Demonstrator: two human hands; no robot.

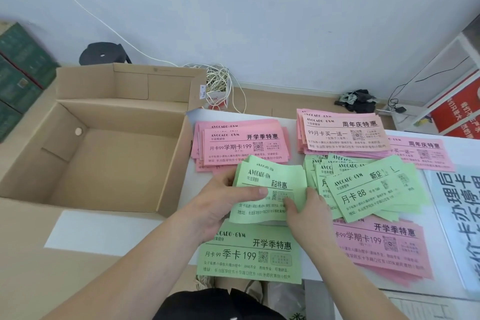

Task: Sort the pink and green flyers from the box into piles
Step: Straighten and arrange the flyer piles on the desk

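Nearest to us, our two hands hold a small bundle of green flyers (270, 182) just above the bench (104, 231). The left hand (223, 205) grips the bundle's left side with the thumb laid across the top sheet, and the right hand (309, 213) pinches its lower right edge. Beneath them lies a near green pile (249, 254), and beside it on the right a near pink pile (376, 244). A looser, fanned green pile (368, 189) sits just past that. Farther back we see a left pink pile (244, 145) and a right pink pile (342, 132), with more pink sheets (426, 153) to their right. A white sheet with large black characters (457, 215) lies along the bench's right edge.

To our left stands the open cardboard box (171, 163), flaps up; we see only bare cardboard inside. Beyond, on the floor by the white wall (259, 8), are a tangle of white cable (218, 83), a black stool (102, 54), green crates (18, 70) and a dark cloth bundle (358, 100).
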